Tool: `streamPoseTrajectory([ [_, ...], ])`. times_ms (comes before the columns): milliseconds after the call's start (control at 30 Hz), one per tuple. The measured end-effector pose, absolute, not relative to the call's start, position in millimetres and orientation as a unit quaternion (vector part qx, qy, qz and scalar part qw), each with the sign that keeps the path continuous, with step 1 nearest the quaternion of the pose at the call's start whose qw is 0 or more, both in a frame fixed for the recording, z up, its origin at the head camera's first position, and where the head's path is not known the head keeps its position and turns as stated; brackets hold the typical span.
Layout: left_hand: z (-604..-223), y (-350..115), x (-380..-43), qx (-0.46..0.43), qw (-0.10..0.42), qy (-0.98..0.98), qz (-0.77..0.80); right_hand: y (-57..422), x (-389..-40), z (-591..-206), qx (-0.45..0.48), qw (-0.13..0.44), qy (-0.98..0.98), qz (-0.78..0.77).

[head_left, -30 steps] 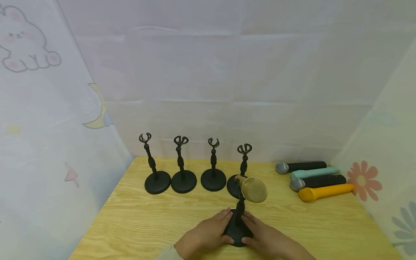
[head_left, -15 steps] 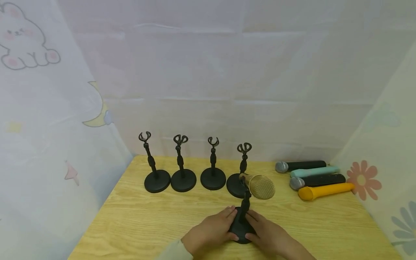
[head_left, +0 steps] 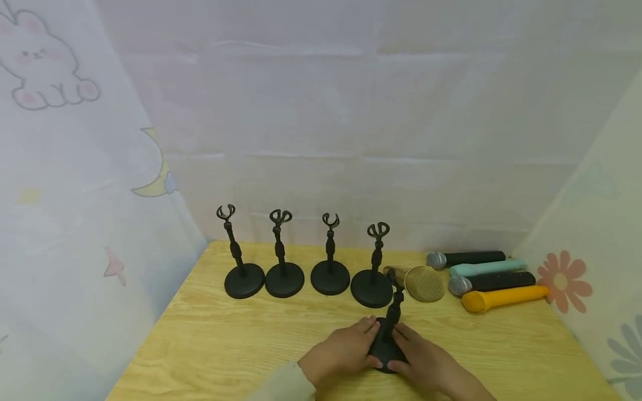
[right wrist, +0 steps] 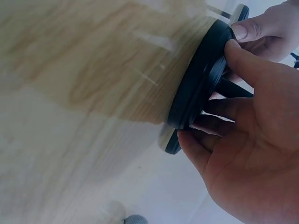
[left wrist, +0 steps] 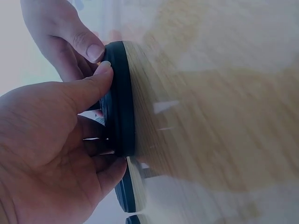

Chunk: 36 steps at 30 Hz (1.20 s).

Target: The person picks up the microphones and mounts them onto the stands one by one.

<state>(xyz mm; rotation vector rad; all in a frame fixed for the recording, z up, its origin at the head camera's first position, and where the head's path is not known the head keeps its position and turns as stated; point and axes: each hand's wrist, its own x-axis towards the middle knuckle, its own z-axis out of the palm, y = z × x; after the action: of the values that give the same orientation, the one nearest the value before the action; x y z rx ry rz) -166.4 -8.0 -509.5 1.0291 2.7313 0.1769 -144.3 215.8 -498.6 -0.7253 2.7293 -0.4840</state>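
Both hands hold the round black base of a desk microphone stand [head_left: 395, 312] near the table's front. My left hand [head_left: 343, 351] grips the base's left side and my right hand [head_left: 426, 359] its right side, thumbs along the near edge. A gold microphone [head_left: 425, 283] sits in the stand's clip, its mesh head pointing right and toward me. In the left wrist view, the left thumb and fingers [left wrist: 96, 86] pinch the rim of the base [left wrist: 124, 102]. The right wrist view shows the right hand [right wrist: 252, 121] gripping the base [right wrist: 196, 79] likewise.
Several black stands with bare clips stand in a row behind, the rightmost stand [head_left: 372, 287] close behind the held one. At the right lie two black microphones [head_left: 476, 257], a mint microphone [head_left: 486, 268] and an orange microphone [head_left: 506, 297]. Cloth walls [head_left: 301, 111] border the wooden table [head_left: 225, 345].
Both hands have moved the stand to the right, with the gold microphone in its clip. The other stands and the microphones at the right stay in place.
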Motion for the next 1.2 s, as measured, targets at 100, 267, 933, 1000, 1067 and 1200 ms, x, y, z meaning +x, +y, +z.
streamPoseTrajectory([
  [100,-510.6,-5.2,-168.0,0.349,0.104,0.930,0.052,218.5,-147.2,-500.8,-0.248,0.139,0.944,-0.169],
  [267,-505.1,3.5,-170.6,0.347,0.098,0.932,0.039,225.9,-152.9,-500.8,-0.228,0.143,0.946,-0.181],
  [933,-508.8,54.6,-190.9,0.331,0.076,0.940,-0.037,256.2,-174.4,-501.5,-0.218,0.147,0.941,-0.212],
  [1000,-508.0,58.5,-192.1,0.329,0.076,0.940,-0.043,257.6,-176.4,-500.3,-0.218,0.151,0.940,-0.216],
  [1067,-507.4,61.5,-193.3,0.328,0.074,0.941,-0.049,258.8,-178.5,-499.9,-0.213,0.151,0.941,-0.218],
  [1200,-504.9,66.0,-195.8,0.324,0.077,0.941,-0.059,260.1,-183.2,-499.2,-0.205,0.149,0.942,-0.220],
])
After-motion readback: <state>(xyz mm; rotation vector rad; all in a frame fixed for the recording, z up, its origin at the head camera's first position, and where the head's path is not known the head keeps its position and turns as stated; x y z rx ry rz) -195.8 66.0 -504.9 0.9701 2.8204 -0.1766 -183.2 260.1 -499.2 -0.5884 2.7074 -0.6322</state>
